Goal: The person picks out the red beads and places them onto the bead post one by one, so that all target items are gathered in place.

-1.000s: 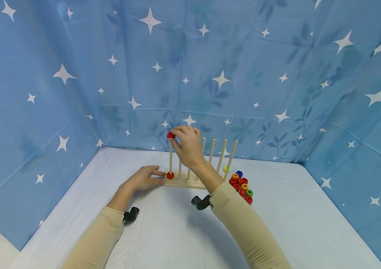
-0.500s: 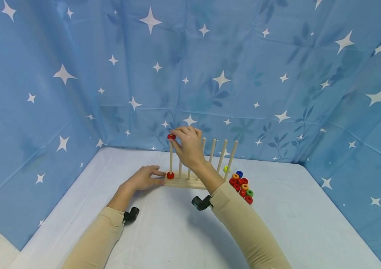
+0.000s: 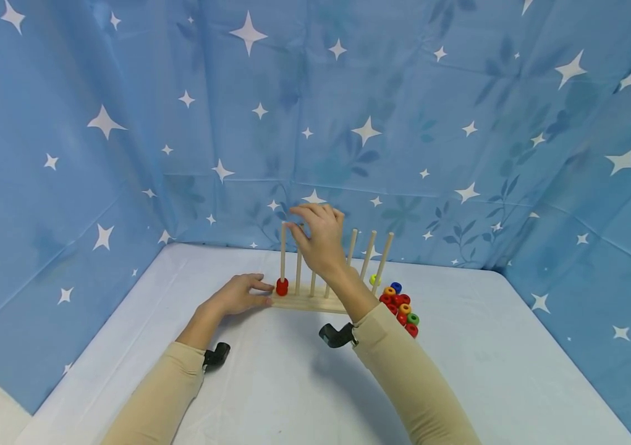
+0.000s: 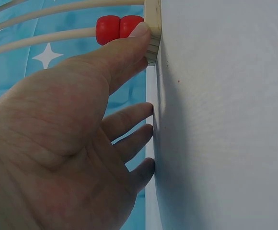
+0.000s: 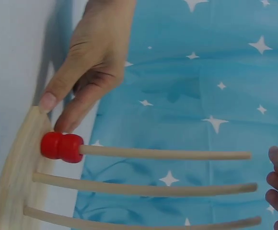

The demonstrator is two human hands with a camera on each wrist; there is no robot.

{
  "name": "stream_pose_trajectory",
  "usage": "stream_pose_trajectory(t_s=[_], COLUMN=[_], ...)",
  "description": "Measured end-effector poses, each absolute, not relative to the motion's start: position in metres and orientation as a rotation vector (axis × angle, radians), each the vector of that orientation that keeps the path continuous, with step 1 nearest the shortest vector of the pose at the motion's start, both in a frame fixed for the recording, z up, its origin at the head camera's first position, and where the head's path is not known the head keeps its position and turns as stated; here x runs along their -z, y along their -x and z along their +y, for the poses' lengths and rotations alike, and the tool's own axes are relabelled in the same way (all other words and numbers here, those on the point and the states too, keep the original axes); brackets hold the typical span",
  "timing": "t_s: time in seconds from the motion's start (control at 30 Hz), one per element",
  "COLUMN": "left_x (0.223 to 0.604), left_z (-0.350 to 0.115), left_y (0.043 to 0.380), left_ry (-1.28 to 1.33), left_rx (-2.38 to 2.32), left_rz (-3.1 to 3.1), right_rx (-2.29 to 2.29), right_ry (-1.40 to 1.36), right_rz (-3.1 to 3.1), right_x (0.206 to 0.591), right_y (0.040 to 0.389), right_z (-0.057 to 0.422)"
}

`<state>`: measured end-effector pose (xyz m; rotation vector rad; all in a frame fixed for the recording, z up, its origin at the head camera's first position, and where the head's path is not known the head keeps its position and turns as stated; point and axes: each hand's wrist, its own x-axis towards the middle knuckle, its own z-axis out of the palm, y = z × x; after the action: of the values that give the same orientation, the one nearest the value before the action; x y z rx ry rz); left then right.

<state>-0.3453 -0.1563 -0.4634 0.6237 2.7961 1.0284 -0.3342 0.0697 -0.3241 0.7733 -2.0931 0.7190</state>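
A wooden peg rack (image 3: pixel 300 301) with several upright pegs stands on the table. Two red beads (image 5: pixel 62 146) sit stacked at the foot of its leftmost peg (image 5: pixel 167 153), against the base. My left hand (image 3: pixel 240 295) pinches the left end of the base between thumb and index finger; the other fingers (image 4: pixel 132 146) spread out, their tips at the tablecloth. Just right of the leftmost peg's top, my right hand (image 3: pixel 321 240) hovers with thumb and fingers apart and nothing between them. It hides part of the middle pegs in the head view.
Right of the rack lies a cluster of loose beads, mostly red (image 3: pixel 412 331), with orange, a green (image 3: pixel 413 319) and a blue bead (image 3: pixel 396 288). A yellow bead (image 3: pixel 374 280) lies behind the rightmost peg. A blue starry curtain (image 3: pixel 315 123) hangs behind the table.
The right hand has let go of the red bead at the leftmost peg's top and drawn slightly right. That bead has dropped onto the lower one. The left hand stays put.
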Motion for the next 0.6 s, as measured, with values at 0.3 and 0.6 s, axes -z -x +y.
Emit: stream_pose_trajectory(t_s=[0.3,0.6], left_x=[0.465,0.464], left_z=[-0.157,-0.155], left_y=[0.345,0.344], left_ry=[-0.641,-0.625], left_rx=[-1.058,-1.055], left_rz=[2.783,2.782], right_rx=[-0.763,-0.804], right_ry=[-0.773,-0.767], right_rz=[-2.039,-1.993], right_x=[0.32,0.32], right_y=[0.329,0.326], right_z=[0.082,0.093])
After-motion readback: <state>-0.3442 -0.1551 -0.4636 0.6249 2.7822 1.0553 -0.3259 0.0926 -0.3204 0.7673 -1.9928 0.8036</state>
